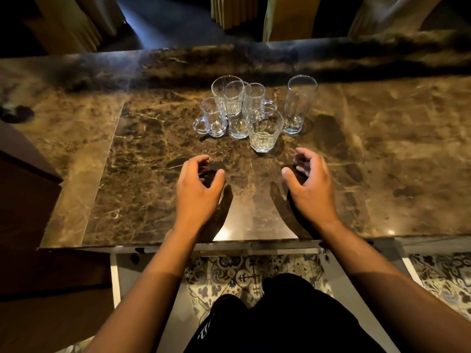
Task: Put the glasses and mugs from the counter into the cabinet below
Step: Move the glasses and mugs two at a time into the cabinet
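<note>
Both hands, left (197, 186) and right (309, 184), hover loosely curled and empty over the surface (382, 161), poised to grab the clustered glasses and mugs (244, 110) just ahead.

Dim rm; patterned tile floor (229, 273); chairs (288, 16) behind, lit fr above.

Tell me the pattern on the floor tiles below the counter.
Ornate floral and cross motifs, dark blue-grey on cream, on the floor tiles; head view.
</note>
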`<state>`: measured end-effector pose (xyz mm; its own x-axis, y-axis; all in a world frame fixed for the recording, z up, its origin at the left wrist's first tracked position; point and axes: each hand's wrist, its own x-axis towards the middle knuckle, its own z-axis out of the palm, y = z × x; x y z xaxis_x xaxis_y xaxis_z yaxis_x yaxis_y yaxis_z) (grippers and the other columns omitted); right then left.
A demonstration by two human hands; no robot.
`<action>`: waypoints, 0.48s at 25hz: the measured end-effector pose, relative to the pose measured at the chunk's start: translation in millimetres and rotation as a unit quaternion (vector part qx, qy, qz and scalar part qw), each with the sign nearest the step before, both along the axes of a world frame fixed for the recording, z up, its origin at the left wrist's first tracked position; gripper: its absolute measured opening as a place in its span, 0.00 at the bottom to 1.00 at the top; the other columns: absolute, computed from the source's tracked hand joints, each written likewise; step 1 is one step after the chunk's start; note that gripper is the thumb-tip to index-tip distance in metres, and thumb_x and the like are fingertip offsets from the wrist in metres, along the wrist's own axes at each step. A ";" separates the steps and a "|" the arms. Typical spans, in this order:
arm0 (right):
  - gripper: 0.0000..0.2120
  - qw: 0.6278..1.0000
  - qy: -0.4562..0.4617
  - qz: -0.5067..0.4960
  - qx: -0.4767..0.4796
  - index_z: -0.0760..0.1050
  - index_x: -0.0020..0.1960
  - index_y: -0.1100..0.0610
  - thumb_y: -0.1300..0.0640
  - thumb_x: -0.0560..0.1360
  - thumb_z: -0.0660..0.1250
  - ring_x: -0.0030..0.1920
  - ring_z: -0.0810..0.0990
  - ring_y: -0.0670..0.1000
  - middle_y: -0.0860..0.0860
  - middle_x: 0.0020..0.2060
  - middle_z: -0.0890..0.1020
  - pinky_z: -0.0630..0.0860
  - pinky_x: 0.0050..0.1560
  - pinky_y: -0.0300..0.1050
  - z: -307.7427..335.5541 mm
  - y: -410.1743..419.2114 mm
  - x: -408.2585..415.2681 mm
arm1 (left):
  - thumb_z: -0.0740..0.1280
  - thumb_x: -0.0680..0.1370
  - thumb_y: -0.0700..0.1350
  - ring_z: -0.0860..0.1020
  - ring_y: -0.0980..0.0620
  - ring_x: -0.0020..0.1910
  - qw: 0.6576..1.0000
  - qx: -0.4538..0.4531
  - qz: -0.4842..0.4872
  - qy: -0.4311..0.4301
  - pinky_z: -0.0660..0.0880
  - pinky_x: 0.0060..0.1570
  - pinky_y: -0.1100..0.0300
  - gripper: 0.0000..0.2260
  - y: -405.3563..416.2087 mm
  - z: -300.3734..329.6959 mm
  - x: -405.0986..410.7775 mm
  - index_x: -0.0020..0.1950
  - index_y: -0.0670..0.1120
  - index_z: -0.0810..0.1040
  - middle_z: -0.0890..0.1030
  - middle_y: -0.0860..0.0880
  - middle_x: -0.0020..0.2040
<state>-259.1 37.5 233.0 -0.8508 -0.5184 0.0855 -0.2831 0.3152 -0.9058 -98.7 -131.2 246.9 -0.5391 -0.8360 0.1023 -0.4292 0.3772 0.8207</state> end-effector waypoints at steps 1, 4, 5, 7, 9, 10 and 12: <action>0.22 1.000 -0.007 0.000 -0.002 0.70 0.69 0.46 0.51 0.77 0.70 0.63 0.76 0.43 0.45 0.63 0.74 0.76 0.66 0.45 -1.2 -3.4 -6.9 | 0.71 0.78 0.49 0.79 0.56 0.57 1.000 0.002 0.006 0.001 0.79 0.59 0.55 0.18 -2.7 0.6 -5.5 0.67 0.50 0.75 0.78 0.52 0.59; 0.23 1.000 -0.009 -0.014 -0.011 0.69 0.70 0.46 0.52 0.77 0.70 0.63 0.76 0.44 0.46 0.63 0.74 0.76 0.66 0.47 -4.4 -12.6 -28.6 | 0.72 0.78 0.50 0.79 0.57 0.56 1.000 0.009 0.012 -0.005 0.79 0.59 0.57 0.19 -9.5 2.1 -26.5 0.67 0.50 0.75 0.79 0.52 0.60; 0.24 1.000 -0.005 -0.020 -0.012 0.69 0.70 0.48 0.52 0.77 0.70 0.63 0.76 0.44 0.47 0.63 0.73 0.76 0.66 0.46 -5.3 -15.9 -36.0 | 0.72 0.77 0.50 0.80 0.56 0.56 1.000 0.010 0.014 -0.006 0.79 0.60 0.56 0.20 -12.3 1.3 -34.4 0.68 0.50 0.75 0.79 0.52 0.60; 0.25 0.999 -0.002 -0.031 -0.014 0.68 0.72 0.51 0.53 0.76 0.70 0.64 0.76 0.43 0.48 0.63 0.73 0.75 0.67 0.46 -7.0 -22.5 -52.6 | 0.73 0.76 0.51 0.80 0.55 0.57 1.000 0.011 0.023 0.001 0.79 0.61 0.53 0.21 -17.2 -1.4 -50.6 0.68 0.49 0.74 0.79 0.53 0.60; 0.28 0.999 -0.003 -0.038 -0.014 0.67 0.74 0.53 0.53 0.76 0.71 0.64 0.75 0.44 0.49 0.65 0.73 0.74 0.68 0.47 -8.2 -29.5 -68.6 | 0.73 0.76 0.51 0.79 0.56 0.58 0.999 0.011 0.034 0.010 0.79 0.61 0.54 0.22 -17.7 -2.7 -66.9 0.68 0.48 0.75 0.79 0.52 0.60; 0.30 0.999 -0.003 -0.037 -0.012 0.65 0.75 0.54 0.53 0.76 0.71 0.65 0.75 0.45 0.50 0.66 0.72 0.74 0.69 0.47 -8.8 -32.8 -75.6 | 0.73 0.76 0.50 0.79 0.57 0.58 0.999 0.015 0.040 0.017 0.79 0.61 0.55 0.21 -15.8 -2.7 -74.3 0.68 0.48 0.75 0.79 0.52 0.60; 0.33 1.000 -0.003 -0.025 -0.005 0.63 0.77 0.53 0.52 0.76 0.72 0.66 0.74 0.46 0.50 0.68 0.71 0.73 0.70 0.46 -9.7 -38.7 -87.9 | 0.73 0.77 0.48 0.79 0.57 0.58 0.997 0.023 0.056 0.037 0.79 0.61 0.56 0.20 -11.5 -2.8 -86.1 0.68 0.47 0.75 0.78 0.52 0.61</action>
<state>-347.0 -1.2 223.3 -0.8759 -0.4748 0.0856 -0.2626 0.3202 -0.9102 -184.7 -142.7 244.1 -0.4352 -0.8949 0.0988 -0.4036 0.2920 0.8671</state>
